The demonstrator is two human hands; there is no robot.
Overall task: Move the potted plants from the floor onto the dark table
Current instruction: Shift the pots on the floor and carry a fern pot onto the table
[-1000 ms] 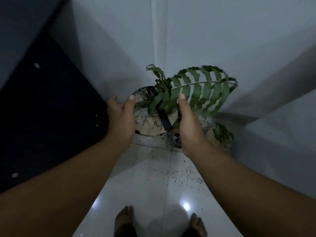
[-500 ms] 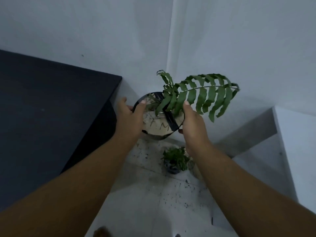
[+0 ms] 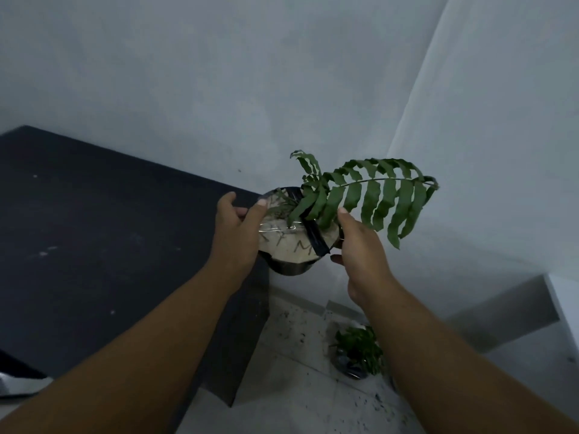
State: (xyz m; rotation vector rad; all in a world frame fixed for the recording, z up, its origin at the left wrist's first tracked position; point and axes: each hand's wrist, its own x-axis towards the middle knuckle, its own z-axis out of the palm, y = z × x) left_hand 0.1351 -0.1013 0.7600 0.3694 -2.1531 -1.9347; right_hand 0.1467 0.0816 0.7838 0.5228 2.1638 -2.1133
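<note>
I hold a round potted fern [image 3: 291,245] in the air, level with the right corner of the dark table [image 3: 94,245]. The pot's top is covered in clear plastic with a black tape strip, and a long green frond [image 3: 376,195] arches to the right. My left hand [image 3: 238,233] grips the pot's left rim, my right hand [image 3: 360,252] its right side. A second small leafy potted plant [image 3: 360,352] stands on the floor below, partly hidden by my right forearm.
Light walls meet in a corner behind the pot. The tiled floor [image 3: 297,386] is strewn with dark soil specks. A low white ledge [image 3: 557,308] runs along the right. A pale object [image 3: 12,383] shows at the left edge.
Both hands have lifted the fern pot from near the floor up to table height and slightly left. My view has risen, so the table top shows more and my feet have left the frame.
</note>
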